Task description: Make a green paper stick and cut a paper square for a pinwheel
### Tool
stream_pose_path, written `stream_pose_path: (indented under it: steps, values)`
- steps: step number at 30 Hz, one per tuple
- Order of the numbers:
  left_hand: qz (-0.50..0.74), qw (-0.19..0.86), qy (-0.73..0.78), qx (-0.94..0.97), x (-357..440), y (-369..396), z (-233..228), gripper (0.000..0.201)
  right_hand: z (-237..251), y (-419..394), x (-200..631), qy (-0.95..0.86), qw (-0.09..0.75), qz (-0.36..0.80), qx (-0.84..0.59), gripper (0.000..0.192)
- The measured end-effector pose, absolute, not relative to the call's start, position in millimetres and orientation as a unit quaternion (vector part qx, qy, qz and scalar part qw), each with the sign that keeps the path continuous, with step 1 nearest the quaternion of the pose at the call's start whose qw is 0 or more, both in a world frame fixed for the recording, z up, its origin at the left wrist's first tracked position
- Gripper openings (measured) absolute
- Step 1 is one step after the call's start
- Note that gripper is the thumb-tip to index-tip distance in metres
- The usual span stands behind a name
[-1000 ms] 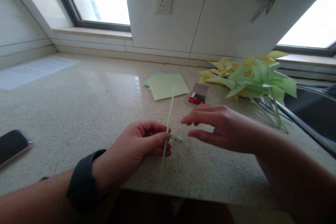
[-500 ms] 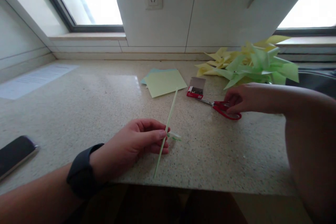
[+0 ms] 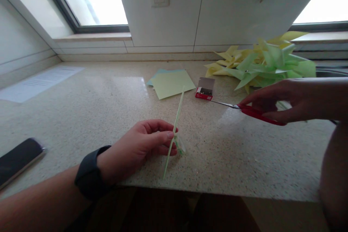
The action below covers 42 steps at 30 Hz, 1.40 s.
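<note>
Green straw (image 3: pixel 175 123) pinched upright in left hand (image 3: pixel 136 148) grip, right hand (image 3: pixel 282 99) gripping red scissors (image 3: pixel 250 110) above counter (image 3: pixel 81 116)

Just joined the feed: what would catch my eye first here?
The left hand pinches a pale green stick, tilted, near the counter's front edge. The right hand holds red-handled scissors above the counter, blades pointing left. Behind it lies a heap of green and yellow paper pinwheels.
</note>
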<state>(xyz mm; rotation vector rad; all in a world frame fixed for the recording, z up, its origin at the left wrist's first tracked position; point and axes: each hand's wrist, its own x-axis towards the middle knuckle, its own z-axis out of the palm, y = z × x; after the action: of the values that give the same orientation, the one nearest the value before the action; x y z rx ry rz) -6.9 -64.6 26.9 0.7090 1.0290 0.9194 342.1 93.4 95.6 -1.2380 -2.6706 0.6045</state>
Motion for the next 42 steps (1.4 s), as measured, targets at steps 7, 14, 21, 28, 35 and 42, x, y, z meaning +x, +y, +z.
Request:
stream_pose_path:
  steps: [7, 14, 21, 28, 35, 42]
  values:
    - [0.419, 0.712, 0.462, 0.322, -5, -64, 26, 0.019, 103, 55, 287, -0.931, -0.029, 0.304, -0.201, 0.027]
    - [0.411, 0.716, 0.453, 0.336, -5, -65, 26, 0.015, 96, 48, 275, -0.937, 0.001, 0.262, -0.229, 0.022]
    - [0.398, 0.708, 0.463, 0.356, -7, -67, 26, 0.017, 88, 55, 276, -0.942, -0.016, 0.222, -0.252, 0.028]
    - [0.383, 0.705, 0.468, 0.371, -8, -67, 25, 0.018, 85, 56, 273, -0.946, -0.004, 0.205, -0.253, 0.033]
    - [0.382, 0.702, 0.471, 0.374, -6, -67, 26, 0.014, 87, 56, 273, -0.941, -0.004, 0.209, -0.267, 0.033]
    - [0.382, 0.697, 0.483, 0.366, -4, -67, 28, 0.018, 89, 56, 270, -0.950, 0.018, 0.183, -0.251, 0.032]
